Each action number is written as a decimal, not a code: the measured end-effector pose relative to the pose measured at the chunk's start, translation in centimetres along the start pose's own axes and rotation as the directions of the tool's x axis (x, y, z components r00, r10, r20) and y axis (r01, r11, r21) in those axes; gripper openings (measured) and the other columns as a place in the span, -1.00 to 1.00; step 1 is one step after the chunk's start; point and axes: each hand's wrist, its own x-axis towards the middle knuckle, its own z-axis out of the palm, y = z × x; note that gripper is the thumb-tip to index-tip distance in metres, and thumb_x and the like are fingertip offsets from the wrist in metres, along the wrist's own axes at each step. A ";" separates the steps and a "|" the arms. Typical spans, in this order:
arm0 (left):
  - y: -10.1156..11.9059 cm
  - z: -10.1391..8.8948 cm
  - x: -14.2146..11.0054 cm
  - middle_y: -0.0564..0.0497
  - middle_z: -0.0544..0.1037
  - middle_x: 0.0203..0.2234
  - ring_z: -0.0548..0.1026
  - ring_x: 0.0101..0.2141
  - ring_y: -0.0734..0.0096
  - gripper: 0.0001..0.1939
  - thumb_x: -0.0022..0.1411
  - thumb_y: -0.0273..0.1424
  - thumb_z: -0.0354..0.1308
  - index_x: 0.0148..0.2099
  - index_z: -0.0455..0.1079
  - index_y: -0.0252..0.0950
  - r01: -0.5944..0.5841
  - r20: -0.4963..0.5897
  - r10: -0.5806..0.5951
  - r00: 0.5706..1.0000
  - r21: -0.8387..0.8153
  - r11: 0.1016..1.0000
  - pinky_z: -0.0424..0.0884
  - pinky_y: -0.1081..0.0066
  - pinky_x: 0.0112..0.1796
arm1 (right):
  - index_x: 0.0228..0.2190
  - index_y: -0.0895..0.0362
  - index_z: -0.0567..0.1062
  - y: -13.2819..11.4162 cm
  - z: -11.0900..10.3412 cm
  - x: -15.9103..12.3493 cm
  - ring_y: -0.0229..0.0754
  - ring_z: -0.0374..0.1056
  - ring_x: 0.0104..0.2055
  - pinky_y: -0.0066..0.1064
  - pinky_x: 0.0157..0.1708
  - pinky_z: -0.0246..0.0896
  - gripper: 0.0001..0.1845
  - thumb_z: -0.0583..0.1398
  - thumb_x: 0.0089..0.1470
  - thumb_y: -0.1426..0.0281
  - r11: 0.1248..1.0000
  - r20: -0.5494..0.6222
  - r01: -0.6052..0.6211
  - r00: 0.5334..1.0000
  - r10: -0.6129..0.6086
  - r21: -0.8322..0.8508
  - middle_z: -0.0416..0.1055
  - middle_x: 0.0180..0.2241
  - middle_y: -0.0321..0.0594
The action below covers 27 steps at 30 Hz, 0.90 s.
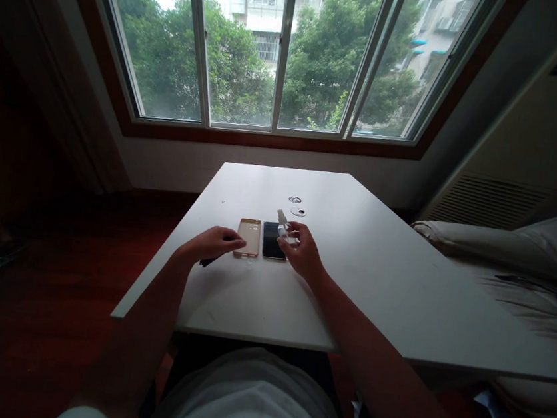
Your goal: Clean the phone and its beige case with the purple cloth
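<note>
No legible text, seemingly.

Right grip (306,251) holding bottle (283,220), apparently over phone (270,240).

Gold-tinted case (251,238); black phone screen (269,241); white table (375,280).

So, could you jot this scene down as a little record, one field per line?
Right hand: holds a small clear bottle near the phone
Left hand: at the phone case, contact unclear
Phone: dark, lying flat right of the case
By left hand: dark item, unidentifiable
Table: white
Farther back: two small round items
Beyond: window
</note>
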 end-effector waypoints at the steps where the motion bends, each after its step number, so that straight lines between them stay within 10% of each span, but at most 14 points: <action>1: 0.0 -0.3 0.1 -0.03 0.56 -0.31 0.50 -0.35 0.45 -0.68 0.29 -0.17 0.26 -0.15 0.49 -0.36 0.004 -0.085 -0.009 0.996 -0.060 0.998 0.48 0.39 -0.29 | 0.12 0.10 0.31 -0.1 0.0 0.0 -0.15 0.41 -0.10 -0.41 -0.34 0.45 -0.37 0.28 0.07 0.16 1.000 0.004 -0.001 1.000 0.001 0.002 0.37 -0.04 -0.07; 8: 0.4 2.0 1.6 -0.04 0.49 -0.22 0.46 -0.39 0.49 -0.59 0.39 -0.21 0.15 0.16 0.32 -0.32 -0.106 -0.441 -0.120 0.890 -0.453 0.885 0.46 0.46 -0.41 | 0.30 0.03 0.17 -0.6 -0.1 -0.2 -0.21 0.40 -0.20 -0.52 -0.49 0.37 -0.20 0.25 0.11 0.13 1.000 0.043 0.000 0.999 0.000 -0.003 0.34 -0.12 -0.13; 27: 2.7 5.0 1.4 -0.15 0.48 -0.03 0.53 -0.13 0.25 -0.57 0.36 -0.32 0.17 0.21 0.27 -0.33 -0.101 -0.188 -0.092 0.978 -0.807 0.581 0.56 0.18 -0.15 | 0.40 -0.08 -0.04 -3.6 0.0 -1.3 -0.37 0.28 -0.41 -0.48 -0.43 0.33 -0.08 0.22 0.11 0.28 0.946 0.242 0.207 0.959 -0.146 -0.249 0.35 -0.06 -0.15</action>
